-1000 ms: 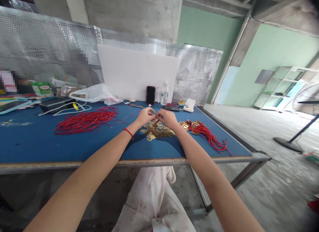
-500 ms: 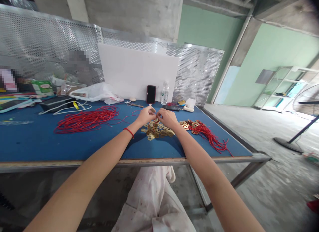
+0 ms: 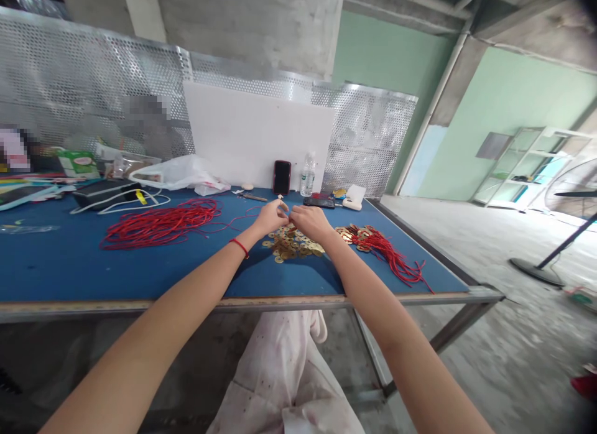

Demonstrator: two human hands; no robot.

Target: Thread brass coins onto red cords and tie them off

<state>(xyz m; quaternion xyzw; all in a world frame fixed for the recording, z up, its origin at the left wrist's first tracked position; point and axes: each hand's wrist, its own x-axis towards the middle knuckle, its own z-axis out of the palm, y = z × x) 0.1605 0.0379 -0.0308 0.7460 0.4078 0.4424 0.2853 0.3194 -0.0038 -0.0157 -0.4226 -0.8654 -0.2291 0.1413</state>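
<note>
My left hand (image 3: 269,217) is pinched at the fingertips on a thin red cord (image 3: 237,217), which trails back toward a loose bundle of red cord (image 3: 161,226). Just right of it, my right hand (image 3: 310,223) curls over the far edge of a pile of small brass coins (image 3: 289,246). Whatever its fingers touch is hidden. A red cord band circles my left wrist. Further right, a tangle of red cords with coins on them (image 3: 380,253) lies on the blue tabletop (image 3: 69,266).
A black phone (image 3: 282,177) and a plastic water bottle (image 3: 308,175) stand against a white board (image 3: 256,132) at the table's back. A white plastic bag (image 3: 177,174), a black device with white cables (image 3: 102,194) and scattered small items line the back edge.
My right hand has shifted left and closer to my left hand, now covering more of the coin pile's far edge. My left hand has barely moved.
</note>
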